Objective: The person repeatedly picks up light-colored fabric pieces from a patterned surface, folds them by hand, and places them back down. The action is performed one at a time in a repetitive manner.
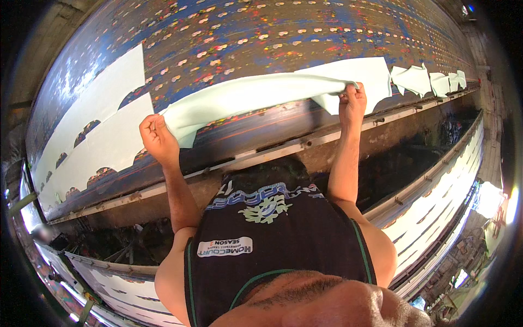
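Note:
A pale green fabric piece (253, 92) is stretched between my two hands over a long, paint-stained printing table (261, 49). My left hand (157, 135) pinches one end of it, where a corner hangs down. My right hand (352, 102) pinches the other end between thumb and fingers. Behind my right hand, another pale fabric piece (367, 73) lies on the table, partly covered by the held one. Flat pale pieces with curved cut-outs (102, 143) lie on the table at the left of the picture.
Several crumpled fabric pieces (412, 79) lie farther right along the near edge. A metal rail (245, 157) with small knobs runs along that edge, close to my body. Behind me, another long table (433, 220) bears rows of pale pieces.

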Demonstrator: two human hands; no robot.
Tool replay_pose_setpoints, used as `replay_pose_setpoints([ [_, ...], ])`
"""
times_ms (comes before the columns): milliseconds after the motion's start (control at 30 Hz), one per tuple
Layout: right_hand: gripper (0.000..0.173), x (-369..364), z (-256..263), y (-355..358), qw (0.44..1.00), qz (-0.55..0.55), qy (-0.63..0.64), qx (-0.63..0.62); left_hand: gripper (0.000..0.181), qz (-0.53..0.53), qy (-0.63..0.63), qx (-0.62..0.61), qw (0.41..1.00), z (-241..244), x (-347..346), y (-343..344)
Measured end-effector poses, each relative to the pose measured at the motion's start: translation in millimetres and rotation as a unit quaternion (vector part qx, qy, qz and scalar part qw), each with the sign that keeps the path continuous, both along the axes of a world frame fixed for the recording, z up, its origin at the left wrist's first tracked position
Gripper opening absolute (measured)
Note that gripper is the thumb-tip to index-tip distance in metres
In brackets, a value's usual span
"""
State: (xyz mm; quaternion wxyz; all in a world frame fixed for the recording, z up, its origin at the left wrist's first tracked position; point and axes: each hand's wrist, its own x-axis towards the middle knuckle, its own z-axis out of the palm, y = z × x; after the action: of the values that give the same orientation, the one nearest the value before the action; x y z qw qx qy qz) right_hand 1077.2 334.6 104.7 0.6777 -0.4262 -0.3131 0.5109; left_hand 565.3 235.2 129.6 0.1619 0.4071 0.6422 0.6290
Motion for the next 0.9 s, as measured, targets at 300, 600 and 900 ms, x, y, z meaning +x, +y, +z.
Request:
replay_pose_setpoints([
  [300,0.019,216.3,-9.6,12.6,0.979,-0.114,-0.164,-0.038,0.015,-0.017,0.066,0.033,0.997,-9.2,197.2,51.5],
  [600,0.036,361.1,-20.9,70.6,0.891,-0.122,-0.422,-0.116,0.011,-0.066,0.251,-0.050,0.965,-62.5,364.4,174.2],
  [900,0.035,357.7,-73.6,74.7,0.811,-0.048,-0.569,-0.132,0.014,-0.348,0.494,-0.265,0.752,-65.4,419.3,109.4],
])
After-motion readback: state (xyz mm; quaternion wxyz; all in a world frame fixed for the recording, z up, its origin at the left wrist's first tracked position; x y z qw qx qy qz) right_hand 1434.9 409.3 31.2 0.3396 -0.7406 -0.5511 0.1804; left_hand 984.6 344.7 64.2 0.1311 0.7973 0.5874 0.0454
